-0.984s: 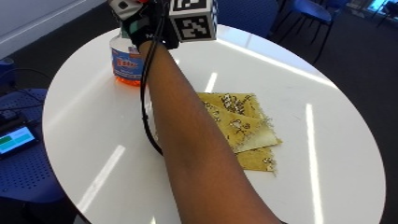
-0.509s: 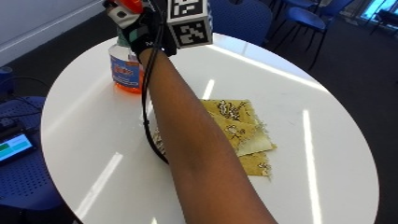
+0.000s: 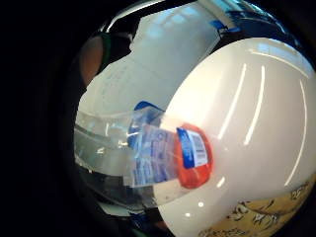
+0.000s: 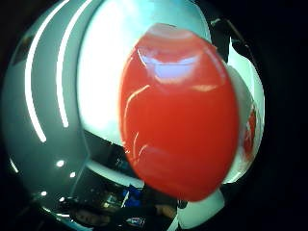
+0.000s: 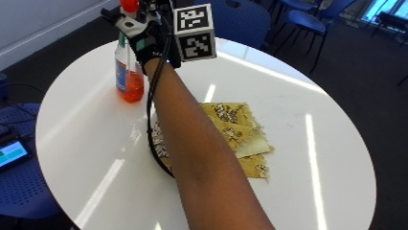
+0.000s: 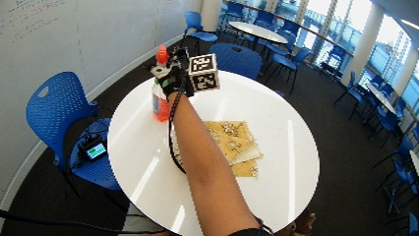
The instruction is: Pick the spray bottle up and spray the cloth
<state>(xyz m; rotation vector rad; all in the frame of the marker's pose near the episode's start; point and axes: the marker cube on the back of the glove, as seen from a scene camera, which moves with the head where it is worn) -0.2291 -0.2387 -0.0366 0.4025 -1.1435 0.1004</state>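
Note:
A clear spray bottle (image 5: 129, 81) with orange liquid, a blue label and a red cap stands near the far left edge of the round white table (image 5: 83, 143). My gloved right hand (image 5: 148, 40) is at the bottle's head, its fingers wrapped round the neck just under the cap. The red cap (image 4: 178, 115) fills the thumb side palm view. Below the palm, the bottle (image 3: 168, 158) stands with its base on the table. A yellow patterned cloth (image 5: 236, 134) lies folded flat mid-table, to the right of my forearm. In the wide view the hand (image 6: 173, 78), bottle (image 6: 160, 105) and cloth (image 6: 232, 142) stand the same way.
Blue chairs (image 6: 55, 103) ring the table, one holding a small device with a lit screen (image 5: 9, 153). Another chair (image 5: 242, 19) stands behind the table's far edge. Bare tabletop (image 6: 275, 98) stretches right of the cloth.
The outside view has shifted closer. My hand stays at the bottle's head, and the bottle still stands at the same spot on the table.

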